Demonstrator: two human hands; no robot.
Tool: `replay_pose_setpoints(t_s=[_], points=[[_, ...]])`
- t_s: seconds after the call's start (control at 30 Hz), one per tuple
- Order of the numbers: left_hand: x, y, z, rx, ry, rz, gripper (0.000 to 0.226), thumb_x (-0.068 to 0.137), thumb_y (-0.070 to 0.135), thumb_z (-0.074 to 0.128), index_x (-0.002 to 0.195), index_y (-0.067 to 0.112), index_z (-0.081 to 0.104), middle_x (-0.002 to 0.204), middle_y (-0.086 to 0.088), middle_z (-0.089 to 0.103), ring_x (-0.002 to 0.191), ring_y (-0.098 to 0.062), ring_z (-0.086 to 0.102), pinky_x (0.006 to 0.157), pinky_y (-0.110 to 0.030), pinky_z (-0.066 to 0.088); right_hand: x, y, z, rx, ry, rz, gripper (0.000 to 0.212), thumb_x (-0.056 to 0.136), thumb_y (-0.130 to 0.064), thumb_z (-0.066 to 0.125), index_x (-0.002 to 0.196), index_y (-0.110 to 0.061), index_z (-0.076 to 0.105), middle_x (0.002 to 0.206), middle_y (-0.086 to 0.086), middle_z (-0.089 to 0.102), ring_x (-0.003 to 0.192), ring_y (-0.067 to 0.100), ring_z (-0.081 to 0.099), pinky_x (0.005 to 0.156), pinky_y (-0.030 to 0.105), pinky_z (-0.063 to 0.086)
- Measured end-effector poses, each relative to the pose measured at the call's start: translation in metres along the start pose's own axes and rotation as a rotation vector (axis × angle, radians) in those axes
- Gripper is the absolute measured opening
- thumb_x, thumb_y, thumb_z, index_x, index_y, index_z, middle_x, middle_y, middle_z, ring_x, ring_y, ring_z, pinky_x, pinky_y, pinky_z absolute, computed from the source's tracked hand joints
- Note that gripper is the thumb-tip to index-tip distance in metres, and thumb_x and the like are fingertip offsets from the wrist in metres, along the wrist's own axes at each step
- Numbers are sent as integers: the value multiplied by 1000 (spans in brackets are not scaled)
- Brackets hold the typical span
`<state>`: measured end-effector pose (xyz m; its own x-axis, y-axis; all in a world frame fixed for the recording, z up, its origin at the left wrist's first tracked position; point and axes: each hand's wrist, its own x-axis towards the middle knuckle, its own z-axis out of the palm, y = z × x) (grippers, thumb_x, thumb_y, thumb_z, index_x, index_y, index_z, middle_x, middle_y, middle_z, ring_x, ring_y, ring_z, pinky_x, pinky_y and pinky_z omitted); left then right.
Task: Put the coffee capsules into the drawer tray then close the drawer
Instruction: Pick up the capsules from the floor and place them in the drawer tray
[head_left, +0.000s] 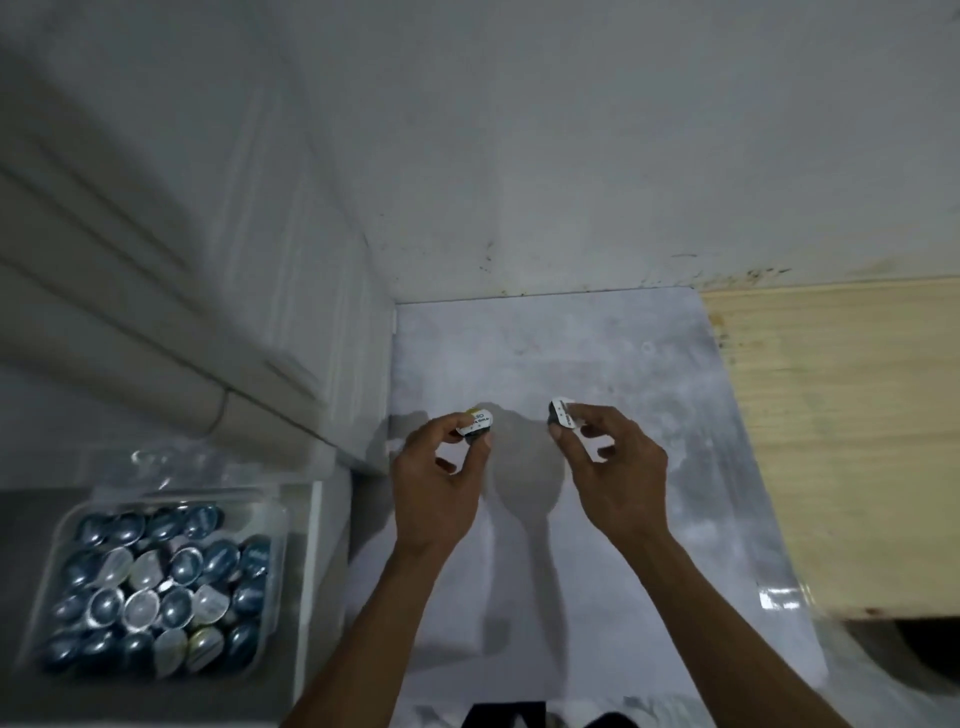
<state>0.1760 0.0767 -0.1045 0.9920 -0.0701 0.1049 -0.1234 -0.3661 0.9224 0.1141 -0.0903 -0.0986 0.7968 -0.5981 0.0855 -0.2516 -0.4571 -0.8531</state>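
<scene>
My left hand (441, 483) pinches a dark coffee capsule (477, 422) with a white foil lid between thumb and fingers, above the white counter (597, 519). My right hand (608, 457) holds a second dark capsule (561, 415), its white lid turned toward me. The two capsules hang side by side, a small gap apart. At the lower left, an open drawer holds a clear plastic tray (291, 545) filled with several shiny blue-grey capsules (171, 587), some lying lid up.
White cabinet fronts (208, 312) rise behind the drawer at the left. A pale wooden surface (841, 441) adjoins the counter on the right. A stained white wall (571, 156) stands behind. A dark opening (924, 649) shows at the lower right.
</scene>
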Motion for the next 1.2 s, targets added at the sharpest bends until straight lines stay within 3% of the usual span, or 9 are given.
replay_pose_setpoints(t_s=[0.17, 0.37, 0.53, 0.83, 0.93, 1.0, 1.07, 1.13, 1.2], points=[[-36, 30, -39, -37, -17, 8, 23, 80, 17, 78, 97, 31, 71, 97, 16, 72, 88, -12, 64, 57, -32, 53, -42, -30, -17, 72, -23, 24, 19, 83, -35, 75, 101, -29, 71, 93, -15, 71, 87, 4, 65, 68, 22, 51], [-102, 35, -111, -58, -30, 22, 22, 78, 20, 81, 98, 24, 72, 98, 11, 73, 82, -14, 68, 61, -27, 56, -128, -60, -14, 106, -60, -3, 17, 81, -33, 77, 96, -29, 71, 92, -15, 71, 83, 4, 65, 62, 14, 48], [-136, 36, -186, -20, 24, -26, 21, 78, 16, 80, 96, 26, 74, 91, 16, 74, 72, -7, 69, 63, -21, 56, -182, -96, 3, 107, -145, -43, 20, 79, -32, 79, 96, -27, 72, 92, -16, 72, 80, 4, 66, 62, 18, 49], [-76, -11, -306, 128, 63, -43, 20, 76, 19, 82, 95, 21, 74, 85, 10, 74, 75, -4, 69, 66, -25, 58, -194, -177, 93, 94, -252, -168, 23, 80, -26, 78, 101, -21, 72, 94, -11, 72, 81, 5, 64, 63, 10, 46], [-45, -32, -325, 214, 5, -13, 18, 76, 18, 81, 91, 20, 72, 83, 13, 70, 77, 3, 65, 65, -13, 52, -191, -191, 132, 56, -271, -158, 19, 80, -22, 78, 98, -20, 73, 89, -8, 72, 78, 5, 63, 66, 7, 45], [-28, -46, -329, 247, -83, -24, 19, 77, 15, 80, 90, 23, 70, 83, 13, 68, 77, 9, 63, 66, -5, 48, -191, -194, 154, -49, -284, -136, 18, 82, -24, 76, 100, -23, 71, 91, -5, 72, 77, 6, 64, 70, 18, 53], [-12, -62, -328, 273, -164, 10, 19, 77, 14, 80, 90, 22, 70, 88, 8, 71, 78, 2, 65, 72, -18, 55, -190, -195, 173, -222, -284, -113, 20, 86, -30, 71, 106, -28, 68, 94, -2, 71, 82, 14, 65, 68, 28, 54], [0, -77, -324, 304, -241, 77, 16, 78, 14, 79, 92, 18, 72, 91, 5, 73, 81, -7, 67, 76, -32, 58, -187, -197, 189, -327, -278, -135, 22, 88, -33, 67, 110, -29, 67, 93, 1, 70, 86, 20, 64, 64, 27, 48], [10, -84, -318, 329, -303, 112, 15, 80, 14, 77, 94, 15, 73, 93, 3, 74, 84, -11, 67, 79, -34, 58, -182, -196, 202, -357, -278, -188, 21, 88, -30, 68, 108, -25, 67, 91, 2, 71, 84, 21, 66, 62, 27, 49]])
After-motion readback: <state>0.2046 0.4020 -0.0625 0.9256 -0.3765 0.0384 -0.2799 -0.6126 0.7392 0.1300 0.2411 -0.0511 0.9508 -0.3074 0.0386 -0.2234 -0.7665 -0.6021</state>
